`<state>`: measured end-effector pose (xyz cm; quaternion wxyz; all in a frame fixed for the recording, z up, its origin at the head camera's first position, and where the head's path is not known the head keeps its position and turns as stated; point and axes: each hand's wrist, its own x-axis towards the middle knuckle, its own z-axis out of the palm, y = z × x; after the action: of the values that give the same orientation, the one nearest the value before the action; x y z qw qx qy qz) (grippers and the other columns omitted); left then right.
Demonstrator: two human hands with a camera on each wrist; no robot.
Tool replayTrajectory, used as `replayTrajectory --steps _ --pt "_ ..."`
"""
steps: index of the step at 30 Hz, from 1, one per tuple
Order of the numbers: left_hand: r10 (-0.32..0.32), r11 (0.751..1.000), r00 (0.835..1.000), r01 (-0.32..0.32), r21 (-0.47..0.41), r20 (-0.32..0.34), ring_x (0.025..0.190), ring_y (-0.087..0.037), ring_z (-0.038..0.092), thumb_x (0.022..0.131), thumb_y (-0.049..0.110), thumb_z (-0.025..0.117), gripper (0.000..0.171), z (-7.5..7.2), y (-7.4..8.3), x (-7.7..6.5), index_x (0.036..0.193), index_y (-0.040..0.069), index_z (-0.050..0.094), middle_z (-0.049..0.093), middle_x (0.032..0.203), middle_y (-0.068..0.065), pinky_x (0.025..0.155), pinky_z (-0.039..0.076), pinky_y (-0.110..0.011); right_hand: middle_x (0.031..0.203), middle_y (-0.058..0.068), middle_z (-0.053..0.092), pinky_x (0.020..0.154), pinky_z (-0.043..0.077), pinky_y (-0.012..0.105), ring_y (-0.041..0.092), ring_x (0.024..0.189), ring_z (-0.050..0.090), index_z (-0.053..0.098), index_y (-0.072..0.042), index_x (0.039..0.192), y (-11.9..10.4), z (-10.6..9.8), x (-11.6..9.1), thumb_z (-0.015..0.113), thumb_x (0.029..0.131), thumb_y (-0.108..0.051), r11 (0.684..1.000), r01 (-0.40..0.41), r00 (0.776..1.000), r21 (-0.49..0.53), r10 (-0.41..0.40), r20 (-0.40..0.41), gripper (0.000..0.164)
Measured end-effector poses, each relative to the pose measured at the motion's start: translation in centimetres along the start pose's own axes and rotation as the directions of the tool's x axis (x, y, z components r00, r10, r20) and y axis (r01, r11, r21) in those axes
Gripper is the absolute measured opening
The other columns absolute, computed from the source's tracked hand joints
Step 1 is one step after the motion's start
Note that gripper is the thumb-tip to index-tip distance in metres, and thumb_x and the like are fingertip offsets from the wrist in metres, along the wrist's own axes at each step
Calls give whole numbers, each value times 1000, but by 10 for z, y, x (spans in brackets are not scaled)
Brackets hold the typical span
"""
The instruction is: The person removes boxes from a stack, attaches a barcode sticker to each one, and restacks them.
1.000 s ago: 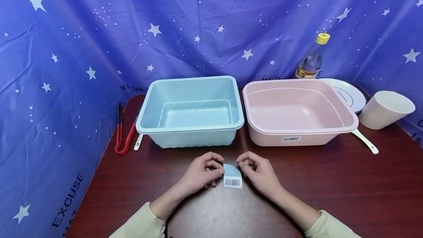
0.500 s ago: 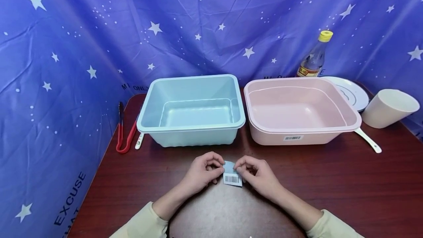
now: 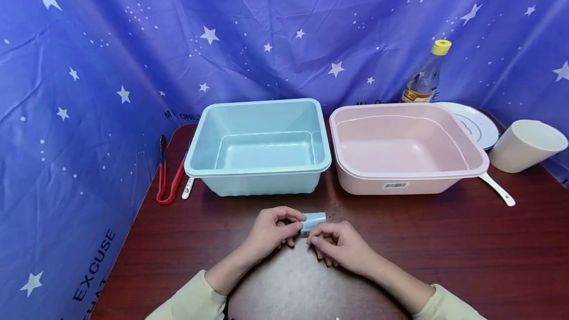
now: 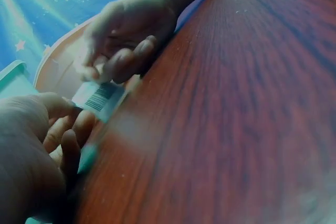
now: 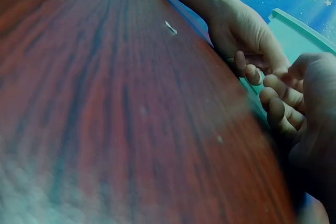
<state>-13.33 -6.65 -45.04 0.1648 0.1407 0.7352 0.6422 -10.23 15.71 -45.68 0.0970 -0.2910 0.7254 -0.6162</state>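
Observation:
A small light-blue card (image 3: 314,220) with a white barcode label (image 4: 100,97) is held just above the table between both hands. My left hand (image 3: 270,231) pinches its left edge with thumb and forefinger. At its lower right, the thumb and forefinger of my right hand (image 3: 342,246) pinch the lower edge and hide part of the barcode. The card looks bent, its upper part leaning back. In the right wrist view, the fingers of both hands meet and the card is hidden.
Behind the hands stand a light-blue basin (image 3: 262,181) and a pink basin (image 3: 409,184). Red-handled tongs (image 3: 168,196) and a white spoon handle (image 3: 188,188) lie at left. At right are a white spoon (image 3: 500,190), a white cup (image 3: 524,147), a plate (image 3: 482,127) and a yellow-capped bottle (image 3: 422,80).
The right hand has come in from beside the card, taken hold of it and moved down to its lower edge. The card has tilted and bent, covering part of the barcode. The left hand stays put.

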Motion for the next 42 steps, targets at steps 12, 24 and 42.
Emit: replayTrajectory --steps 12,24,42 --pt "33 996 994 -24 -85 103 54 -12 60 92 8 74 17 3 3 -2 106 -1 76 67 66 -16 47 41 -19 63 5 61 38 49 31 11 46 55 66 -7 93 -4 0 2 65 99 -11 993 -112 991 -48 109 -72 8" --pt "55 997 989 -48 -55 136 60 -13 63 93 11 74 15 2 1 -2 105 4 79 72 81 -7 50 44 -19 63 -1 60 39 49 30 8 48 54 64 -12 87 -2 0 2 70 96 -11 990 -124 990 -69 119 -75 10" --pt "51 999 991 -48 -25 122 56 -11 57 92 7 73 13 2 0 -2 104 2 78 71 79 -6 49 43 -18 64 2 62 41 50 31 9 50 55 65 -9 91 -3 0 2 65 97 -5 986 -148 988 -72 144 -54 8"
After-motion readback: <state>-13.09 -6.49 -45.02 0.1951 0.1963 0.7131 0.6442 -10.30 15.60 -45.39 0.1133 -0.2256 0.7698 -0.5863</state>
